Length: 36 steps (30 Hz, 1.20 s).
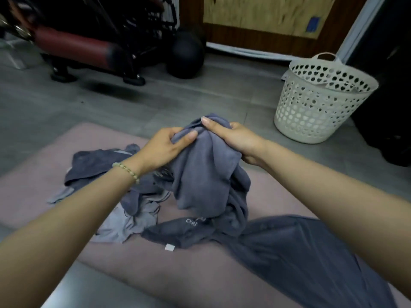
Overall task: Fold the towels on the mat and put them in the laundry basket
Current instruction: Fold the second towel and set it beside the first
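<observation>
step: picking up first towel, no fold yet | left hand (165, 146) + right hand (233, 138) both pinch bunched grey towel (206, 174) lifted over pink mat (155, 267) | pile (124, 196) unfolded | laundry basket (320, 105) far right on floor | next: find corners, spread flat

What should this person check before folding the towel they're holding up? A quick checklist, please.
1. Both hands grip the towel: ok. The left hand and right hand pinch its bunched top.
2. Towel spread out for folding: not ok. It hangs crumpled.
3. Towel free of the pile: cannot tell. Its lower end meets the other towels.
4. Bare mat to lay it on: ok, near the person.
5. Laundry basket upright and open: ok. It stands on the floor to the right, beyond the mat.
</observation>
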{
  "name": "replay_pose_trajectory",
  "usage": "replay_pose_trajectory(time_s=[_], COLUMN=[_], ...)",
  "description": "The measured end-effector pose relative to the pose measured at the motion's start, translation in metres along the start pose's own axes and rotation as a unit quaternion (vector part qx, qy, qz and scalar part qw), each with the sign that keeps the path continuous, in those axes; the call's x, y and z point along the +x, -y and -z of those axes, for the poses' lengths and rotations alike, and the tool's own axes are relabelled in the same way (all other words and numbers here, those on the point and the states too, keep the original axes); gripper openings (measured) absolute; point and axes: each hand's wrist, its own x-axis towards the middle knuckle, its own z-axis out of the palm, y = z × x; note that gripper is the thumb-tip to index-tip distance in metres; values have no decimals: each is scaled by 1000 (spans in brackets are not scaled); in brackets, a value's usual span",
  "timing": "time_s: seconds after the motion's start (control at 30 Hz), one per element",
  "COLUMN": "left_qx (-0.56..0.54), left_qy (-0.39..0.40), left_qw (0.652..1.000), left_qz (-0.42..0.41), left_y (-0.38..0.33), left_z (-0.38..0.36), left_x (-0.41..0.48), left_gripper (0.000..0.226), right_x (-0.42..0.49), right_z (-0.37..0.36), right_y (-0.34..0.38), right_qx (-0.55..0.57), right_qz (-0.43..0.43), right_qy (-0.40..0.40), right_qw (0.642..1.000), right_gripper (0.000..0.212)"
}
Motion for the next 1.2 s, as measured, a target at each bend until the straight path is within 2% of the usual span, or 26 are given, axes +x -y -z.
replay_pose_trajectory(time_s=[0.2,0.27,0.37,0.47,0.6,0.73,0.87,0.97,1.07,1.2], left_qx=[90,108,109,99,72,18,35,43,53,8], left_qy=[-136,-177,-253,-273,-209,-171,-94,-33,35,92], left_qw=[986,977,960,955,963,967,977,978,967,939], left_qz=[26,46,46,62,154,190,187,201,247,332], left_y=[1,9,15,35,88,129,148,163,190,230], left_z=[99,125,155,174,149,97,35,-27,-94,-169], left_x=[-6,-9,-9,-3,-5,-19,-22,-18,-15,-23], left_gripper=[47,48,47,42,17,27,21,24,29,36], right_x=[33,53,84,106,116,112,101,90,74,58], right_z=[-44,-63,-91,-118,-143,-133,-93,-48,-1,44], right_y=[71,84,103,105,46,-43,-117,-170,-230,-307], right_qx=[-136,-76,99,135,44,-11,-64,-107,-137,-158], right_qz=[10,15,29,27,-32,-113,-160,-181,-207,-225], right_qy=[-25,-17,39,80,112,106,84,65,52,37], right_qw=[990,997,994,987,992,988,981,975,967,961], right_gripper=[58,55,55,56,56,48,41,37,30,40])
